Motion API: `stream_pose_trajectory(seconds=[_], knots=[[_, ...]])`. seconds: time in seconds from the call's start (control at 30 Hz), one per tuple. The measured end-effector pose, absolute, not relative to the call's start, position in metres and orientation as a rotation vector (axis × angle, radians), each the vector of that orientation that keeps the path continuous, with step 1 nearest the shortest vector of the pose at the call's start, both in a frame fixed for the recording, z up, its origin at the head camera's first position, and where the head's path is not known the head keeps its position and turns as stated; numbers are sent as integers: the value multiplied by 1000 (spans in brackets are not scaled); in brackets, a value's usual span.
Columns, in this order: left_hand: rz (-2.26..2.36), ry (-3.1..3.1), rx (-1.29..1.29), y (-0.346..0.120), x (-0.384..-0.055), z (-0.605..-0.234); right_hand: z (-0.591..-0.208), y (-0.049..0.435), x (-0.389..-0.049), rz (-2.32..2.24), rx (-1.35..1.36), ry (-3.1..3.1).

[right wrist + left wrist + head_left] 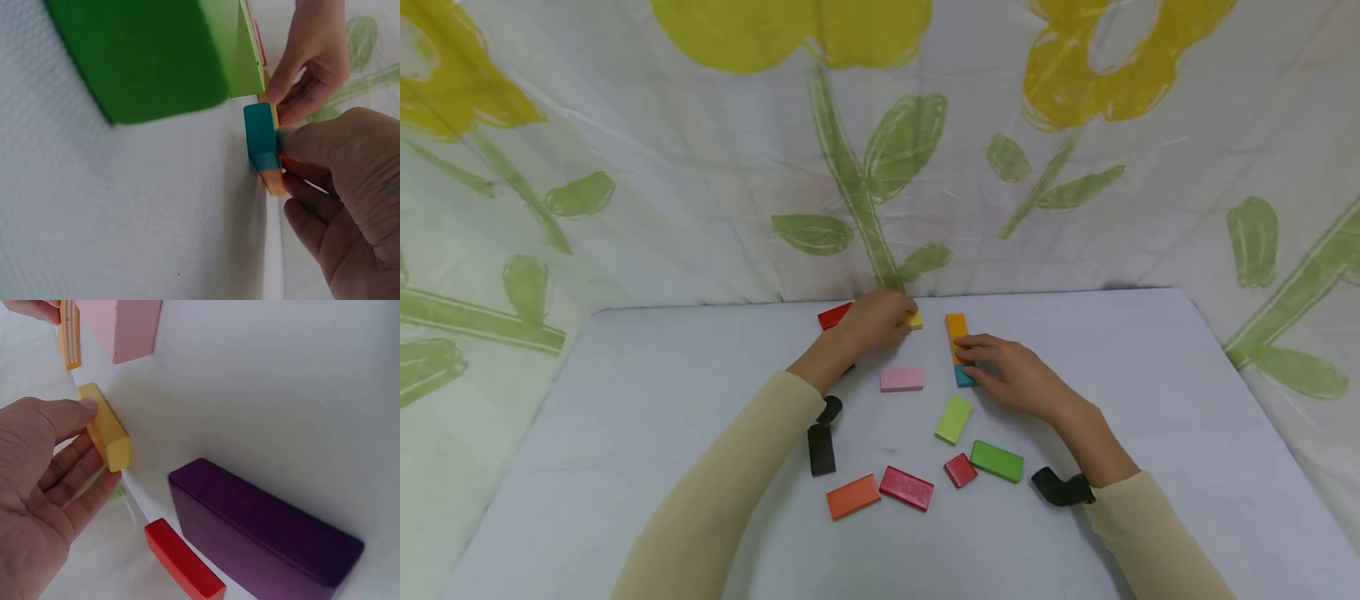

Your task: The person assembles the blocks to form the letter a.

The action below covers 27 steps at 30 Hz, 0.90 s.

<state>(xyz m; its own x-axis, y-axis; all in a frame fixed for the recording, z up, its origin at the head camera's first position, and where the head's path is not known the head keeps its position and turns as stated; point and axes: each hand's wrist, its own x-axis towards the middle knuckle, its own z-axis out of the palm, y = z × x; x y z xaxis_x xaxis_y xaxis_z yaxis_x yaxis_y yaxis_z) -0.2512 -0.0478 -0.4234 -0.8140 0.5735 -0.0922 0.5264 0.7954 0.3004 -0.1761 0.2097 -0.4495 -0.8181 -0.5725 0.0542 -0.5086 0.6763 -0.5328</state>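
My left hand (880,321) is at the far side of the table and pinches a small yellow block (109,431) between thumb and fingers. My right hand (1011,375) is on two blocks that lie end to end. Its thumb touches the teal block (260,128), and its fingers are at the orange block (956,325) beyond. A pink block (902,379) lies between the hands, on the near side. Near the left hand are a red block (835,315) and a purple block (262,525), which the left forearm mostly hides in the head view.
Nearer on the white table (647,433) lie a lime block (953,419), a green block (997,461), a small crimson block (960,470), a longer crimson block (907,488), a red-orange block (853,497) and a black block (822,450). A flowered curtain (715,208) hangs behind.
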Motion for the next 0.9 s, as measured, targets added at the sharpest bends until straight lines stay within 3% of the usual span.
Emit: stream_pose_trajectory(seconds=[0.9], knots=[[315, 2798, 885, -30, -252, -424, -448, 208, -173, -753, -896, 2809]])
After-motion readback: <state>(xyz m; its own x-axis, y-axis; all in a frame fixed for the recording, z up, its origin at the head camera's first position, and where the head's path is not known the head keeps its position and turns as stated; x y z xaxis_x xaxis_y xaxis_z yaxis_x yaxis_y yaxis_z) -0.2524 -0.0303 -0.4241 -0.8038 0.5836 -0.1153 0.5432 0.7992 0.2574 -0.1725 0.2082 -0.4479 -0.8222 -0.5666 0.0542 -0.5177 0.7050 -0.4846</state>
